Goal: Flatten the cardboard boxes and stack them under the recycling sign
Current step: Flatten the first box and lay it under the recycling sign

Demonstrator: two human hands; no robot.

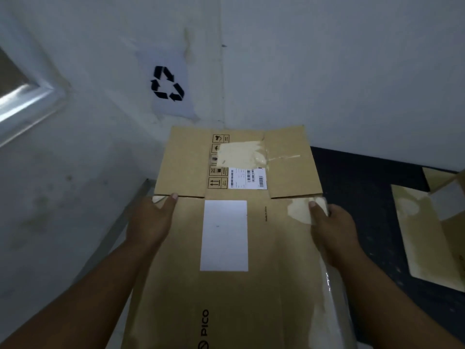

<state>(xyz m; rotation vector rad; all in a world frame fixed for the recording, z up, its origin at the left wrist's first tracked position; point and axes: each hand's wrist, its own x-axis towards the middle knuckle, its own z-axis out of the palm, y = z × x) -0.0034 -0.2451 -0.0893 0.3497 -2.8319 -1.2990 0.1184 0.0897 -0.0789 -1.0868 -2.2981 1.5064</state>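
Observation:
A flattened brown cardboard box [276, 260] with a white label and the word PICO fills the lower middle of the view. My left hand [151, 220] grips its left edge and my right hand [332, 230] grips its right edge, thumbs on top. Beyond it another flattened cardboard box [186, 159] with barcode stickers and tape leans or lies in the wall corner. The recycling sign [167, 84], a black arrow triangle on white paper, hangs on the wall just above that far box.
A third piece of cardboard [422, 238] lies on the dark floor [364, 185] at the right. White walls meet in a corner behind the boxes. A window frame [30, 104] is at the upper left.

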